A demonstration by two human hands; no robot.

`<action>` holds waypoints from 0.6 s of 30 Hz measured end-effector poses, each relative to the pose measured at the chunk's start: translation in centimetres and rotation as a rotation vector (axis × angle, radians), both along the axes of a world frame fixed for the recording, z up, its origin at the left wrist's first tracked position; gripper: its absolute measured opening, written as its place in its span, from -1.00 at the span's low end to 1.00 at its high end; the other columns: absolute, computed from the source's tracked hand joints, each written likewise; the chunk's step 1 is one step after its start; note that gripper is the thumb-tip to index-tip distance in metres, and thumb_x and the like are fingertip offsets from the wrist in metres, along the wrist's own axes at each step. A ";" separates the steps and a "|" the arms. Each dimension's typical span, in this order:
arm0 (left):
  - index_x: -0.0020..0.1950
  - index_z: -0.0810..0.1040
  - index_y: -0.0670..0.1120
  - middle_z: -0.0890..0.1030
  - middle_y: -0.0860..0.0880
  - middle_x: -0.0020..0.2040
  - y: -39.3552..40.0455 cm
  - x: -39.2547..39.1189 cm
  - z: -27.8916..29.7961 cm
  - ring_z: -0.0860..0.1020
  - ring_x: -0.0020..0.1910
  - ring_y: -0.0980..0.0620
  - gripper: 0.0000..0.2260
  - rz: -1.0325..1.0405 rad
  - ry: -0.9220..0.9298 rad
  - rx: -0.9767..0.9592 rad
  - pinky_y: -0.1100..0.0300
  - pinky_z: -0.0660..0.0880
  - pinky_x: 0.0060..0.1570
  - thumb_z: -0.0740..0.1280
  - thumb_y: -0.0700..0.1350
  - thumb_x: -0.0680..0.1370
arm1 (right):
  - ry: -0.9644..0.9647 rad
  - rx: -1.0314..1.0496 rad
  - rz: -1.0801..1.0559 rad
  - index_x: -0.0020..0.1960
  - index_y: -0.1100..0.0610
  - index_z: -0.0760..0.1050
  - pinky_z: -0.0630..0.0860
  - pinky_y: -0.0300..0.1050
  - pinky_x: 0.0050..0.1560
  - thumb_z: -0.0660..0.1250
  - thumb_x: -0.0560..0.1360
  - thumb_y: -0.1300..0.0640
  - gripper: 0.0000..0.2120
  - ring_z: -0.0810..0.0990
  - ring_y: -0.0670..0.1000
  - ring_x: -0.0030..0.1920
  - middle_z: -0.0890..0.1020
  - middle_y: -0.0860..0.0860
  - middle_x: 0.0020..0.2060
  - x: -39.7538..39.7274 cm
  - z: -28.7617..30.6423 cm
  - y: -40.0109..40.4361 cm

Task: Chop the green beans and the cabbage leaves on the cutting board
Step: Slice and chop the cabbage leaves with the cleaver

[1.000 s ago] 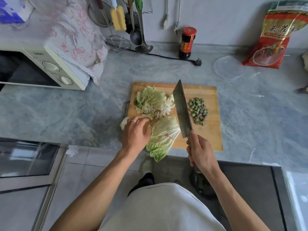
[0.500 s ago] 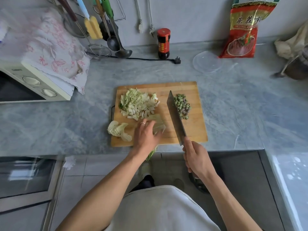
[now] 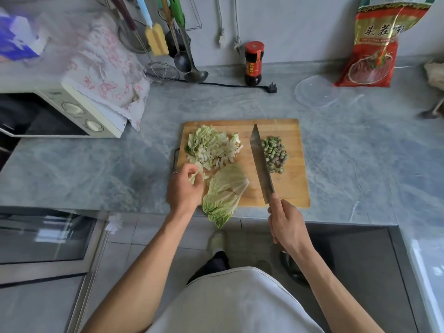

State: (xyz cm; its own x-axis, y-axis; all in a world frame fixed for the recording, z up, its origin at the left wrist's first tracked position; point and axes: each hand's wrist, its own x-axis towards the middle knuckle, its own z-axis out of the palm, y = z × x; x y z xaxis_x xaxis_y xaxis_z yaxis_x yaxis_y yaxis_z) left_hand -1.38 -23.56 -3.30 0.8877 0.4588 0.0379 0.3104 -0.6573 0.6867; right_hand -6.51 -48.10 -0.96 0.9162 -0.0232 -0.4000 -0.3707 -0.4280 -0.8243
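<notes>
Both grips were busy at the cutting board (image 3: 288,188). On the right, the grip of the right hand (image 3: 286,223) was clenched round the handle of a cleaver (image 3: 260,164), whose long blade ran away from the person across the middle of the board, between the two heaps; whether its edge touched the wood could not be told. On the left, the grip of the left hand (image 3: 183,188) was curled over the board's near left corner, its fingers pinching a small pale scrap of cabbage (image 3: 193,177); a ring showed on one finger.

Just beside that hand lay a whole cabbage leaf (image 3: 224,191), uncut, its stem end on the board and its green frilled tip hanging past the near edge of the table (image 3: 96,169). Beyond it, on the far left part of the board, sat the chopped cabbage (image 3: 211,146) in a loose heap. Right of the blade lay the chopped green beans (image 3: 274,153) in a small pile.

Further back on the table stood a dark sauce bottle (image 3: 254,63) with a red cap, a clear plastic lid (image 3: 317,91), and a red packet (image 3: 377,44) leaning on the wall. A microwave (image 3: 72,109) under a flowered cloth (image 3: 105,66) stood at the left, with ladles (image 3: 189,61) hanging nearby.
</notes>
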 end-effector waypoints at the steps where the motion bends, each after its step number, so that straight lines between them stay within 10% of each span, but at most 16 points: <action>1: 0.12 0.55 0.02 0.60 0.01 0.09 -0.2 0.0 -0.3 0.56 0.10 -0.03 -0.81 -0.035 0.076 0.086 0.00 0.54 0.04 0.42 -0.02 0.53 | 0.003 0.008 -0.007 -0.10 0.23 0.50 0.57 0.08 -0.39 -0.03 0.61 -0.32 -0.35 0.50 0.05 -0.53 0.55 0.12 -0.47 0.2 0.0 0.0; 7: 0.30 0.53 0.01 0.51 -0.12 0.22 1.1 -0.4 -2.8 0.50 0.18 -0.12 -0.65 -0.042 0.287 0.200 0.05 0.51 0.05 0.39 -0.17 0.52 | 0.013 0.045 -0.014 -0.11 0.21 0.50 0.52 0.00 -0.48 0.00 0.62 -0.30 -0.39 0.47 0.01 -0.55 0.54 0.08 -0.44 0.1 0.2 0.3; 11: 0.20 0.58 -0.08 0.61 -0.02 0.07 2.2 -0.4 -0.9 0.59 -0.06 0.11 -0.69 0.172 0.090 -0.295 0.48 0.43 -0.21 0.33 -0.36 0.52 | 0.024 0.067 -0.019 -0.09 0.27 0.48 0.52 -0.06 -0.49 0.07 0.62 -0.27 -0.41 0.47 -0.01 -0.55 0.53 0.07 -0.44 0.3 0.4 0.7; 15: 0.06 0.57 -0.17 0.65 -0.14 -0.06 0.0 -0.7 2.8 0.63 -0.16 -0.04 -0.76 0.159 0.106 -1.138 0.12 0.55 -0.21 0.24 -0.43 0.52 | 0.014 0.082 0.014 -0.12 0.27 0.41 0.45 -0.10 -0.55 0.31 0.55 -0.21 -0.50 0.48 0.02 -0.56 0.51 0.09 -0.47 1.2 1.0 1.7; 18: -0.10 0.55 -0.19 0.62 -0.15 -0.11 -1.4 -1.6 4.0 0.62 -0.14 -0.09 -0.76 0.044 0.226 -1.328 0.02 0.56 -0.16 0.16 -0.44 0.54 | -0.006 0.094 0.026 -0.11 0.26 0.40 0.43 -0.10 -0.52 0.42 0.49 -0.17 -0.53 0.46 0.01 -0.53 0.51 0.07 -0.45 2.3 1.5 2.5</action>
